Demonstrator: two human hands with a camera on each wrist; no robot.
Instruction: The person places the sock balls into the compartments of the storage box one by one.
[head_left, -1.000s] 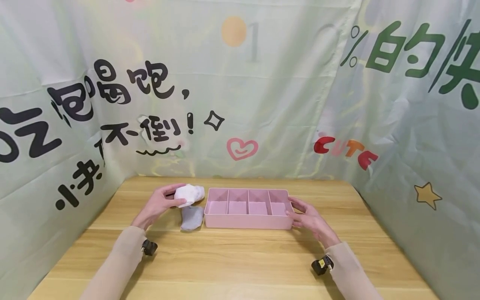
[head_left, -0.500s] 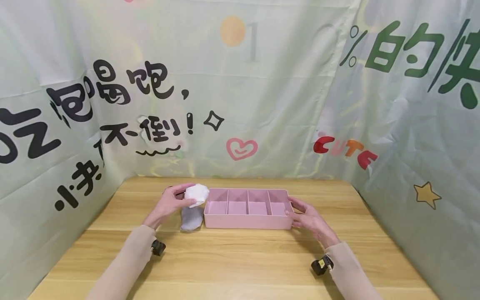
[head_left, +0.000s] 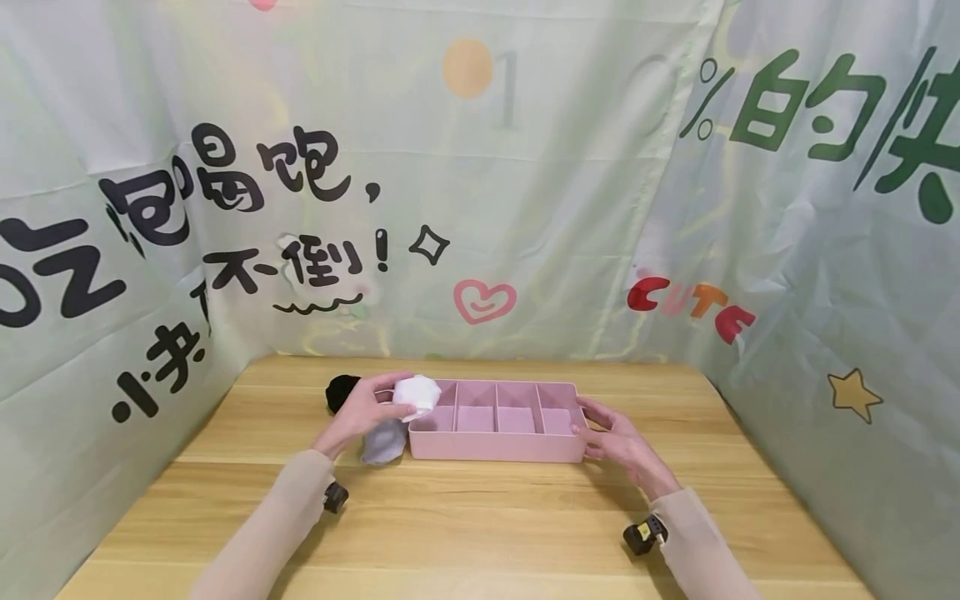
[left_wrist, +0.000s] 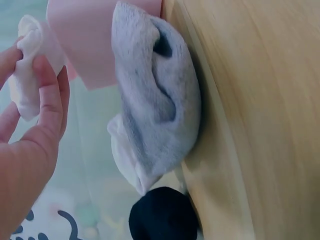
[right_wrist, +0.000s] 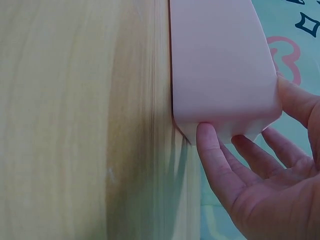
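Note:
My left hand (head_left: pixel 363 412) pinches a rolled white sock (head_left: pixel 417 397) between thumb and fingers, over the left end of a pink divided box (head_left: pixel 495 446). In the left wrist view, the white sock (left_wrist: pixel 30 75) is at the fingertips, and a grey knitted sock (left_wrist: pixel 155 95) lies close by. Beyond it are another white sock (left_wrist: pixel 127 155) and a black one (left_wrist: pixel 164 215). In the head view, the grey sock (head_left: pixel 383 443) is beside the box. My right hand (head_left: pixel 626 437) grips the box's right end, its fingertips against the end wall (right_wrist: pixel 225 132).
The wooden table (head_left: pixel 480 525) carries the box near its back edge. A black sock (head_left: pixel 342 393) lies behind my left hand. Printed cloth walls (head_left: pixel 525 208) stand behind and on both sides.
My left hand has moved right with the white sock, from beside the box to over its left end, uncovering the black sock. My right hand and the box have stayed in place.

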